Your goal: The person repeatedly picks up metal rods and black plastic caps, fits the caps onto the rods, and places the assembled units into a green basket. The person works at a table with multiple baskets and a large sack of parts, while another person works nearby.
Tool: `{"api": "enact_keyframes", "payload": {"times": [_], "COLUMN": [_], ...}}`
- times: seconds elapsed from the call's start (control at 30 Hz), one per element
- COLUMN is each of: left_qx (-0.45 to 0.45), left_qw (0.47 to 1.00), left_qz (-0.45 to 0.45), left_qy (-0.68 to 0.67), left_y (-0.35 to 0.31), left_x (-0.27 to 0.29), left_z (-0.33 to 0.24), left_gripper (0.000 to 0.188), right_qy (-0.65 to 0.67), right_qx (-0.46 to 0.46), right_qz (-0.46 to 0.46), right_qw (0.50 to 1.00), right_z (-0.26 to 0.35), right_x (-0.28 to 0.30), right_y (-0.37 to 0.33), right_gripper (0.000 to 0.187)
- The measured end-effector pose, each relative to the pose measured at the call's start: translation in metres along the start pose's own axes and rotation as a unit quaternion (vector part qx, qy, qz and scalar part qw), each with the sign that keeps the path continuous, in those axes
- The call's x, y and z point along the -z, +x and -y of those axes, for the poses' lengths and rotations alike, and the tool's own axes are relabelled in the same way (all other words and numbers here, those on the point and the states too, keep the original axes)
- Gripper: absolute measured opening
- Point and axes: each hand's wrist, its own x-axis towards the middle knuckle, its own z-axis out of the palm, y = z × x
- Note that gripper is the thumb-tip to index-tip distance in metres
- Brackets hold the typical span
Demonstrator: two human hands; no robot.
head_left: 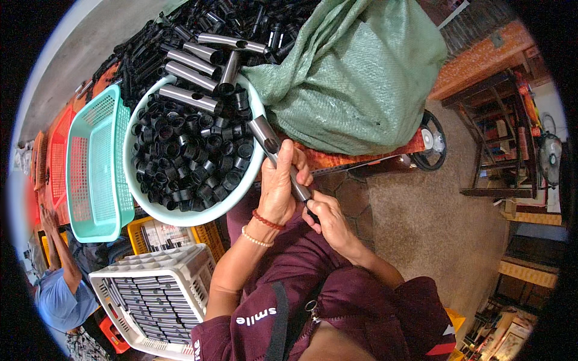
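While grasped about the middle by the left hand (278,191) and pinched at the black lower end (312,212) by the right hand (329,221): at frame centre, slotted metal tube (260,130), slanting lengthwise to upper left, toward pale basin (180,218) of black rings (186,162), nearer to left hand.

Held tube (261,129) is showing silver and black; rings (189,157), plain black. Basin (180,218) is showing pale mint; sack (358,81), green weave. 2 bracelets (268,221) are showing red and cream.
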Motion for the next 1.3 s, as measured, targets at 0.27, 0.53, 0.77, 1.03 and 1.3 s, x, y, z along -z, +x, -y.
{"api": "enact_keyframes", "payload": {"times": [0.27,0.53,0.77,1.03,1.3], "left_qx": [-0.01,-0.072,-0.166,-0.051,-0.076], "left_qw": [1.0,0.99,0.985,0.973,0.959], "left_qz": [0.014,0.116,-0.039,0.057,0.05], "left_qy": [0.0,-0.042,-0.009,-0.218,-0.268], "left_y": [-0.003,0.0,-0.004,-0.007,-0.007], "left_x": [-0.002,0.009,-0.01,0.005,0.013], "left_z": [-0.001,-0.015,-0.04,-0.053,-0.056], "left_gripper": [0.038,0.049,0.042,0.041,0.04], "right_qy": [-0.068,-0.08,-0.002,-0.517,-0.6], "right_qx": [0.038,0.11,0.004,0.327,0.385], "right_qz": [-0.029,0.077,0.143,-0.102,-0.08], "right_qw": [0.997,0.988,0.99,0.784,0.697], "right_z": [0.0,0.015,0.023,0.03,0.043], "right_x": [0.001,0.012,0.014,0.001,0.001], "right_y": [0.001,0.011,0.0,-0.003,0.006], "right_gripper": [0.022,0.025,0.018,0.025,0.023]}}
